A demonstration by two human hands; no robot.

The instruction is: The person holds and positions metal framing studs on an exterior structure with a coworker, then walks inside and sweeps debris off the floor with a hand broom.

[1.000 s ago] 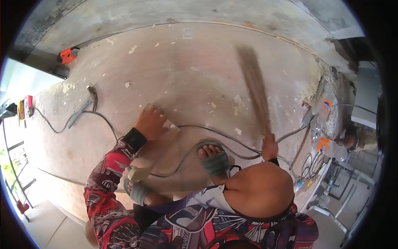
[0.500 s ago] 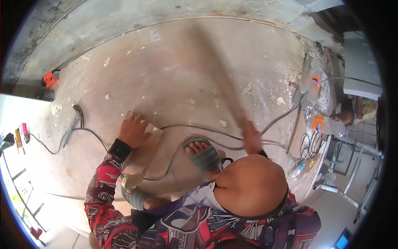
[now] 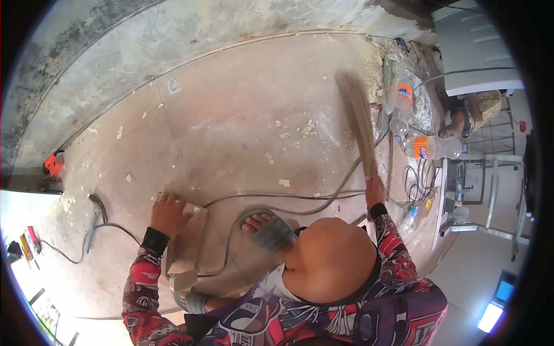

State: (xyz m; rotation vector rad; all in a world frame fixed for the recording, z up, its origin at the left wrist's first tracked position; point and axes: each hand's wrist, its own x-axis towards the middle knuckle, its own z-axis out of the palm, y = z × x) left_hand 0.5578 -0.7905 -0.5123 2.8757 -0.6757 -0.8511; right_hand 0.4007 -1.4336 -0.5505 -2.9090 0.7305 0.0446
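Note:
My right hand is wrapped round the narrow end of a brown stick broom, whose bristles spread away over the dusty surface and look slightly blurred. On the left, my left hand rests with fingers spread on the top edge of a flat wooden board or box. A pale rounded block lies near its lower end. Between my hands a dark cable crosses the surface, close to my sandalled foot.
Two plastic bottles with orange labels and a coiled wire lie at the right. An orange tool sits by the left wall edge. Another person's hand shows at the upper right, near metal frames.
The broom swung left, then back to the right. My view has turned, so the bottles and right-hand wall appear further left. My left hand stays on the board.

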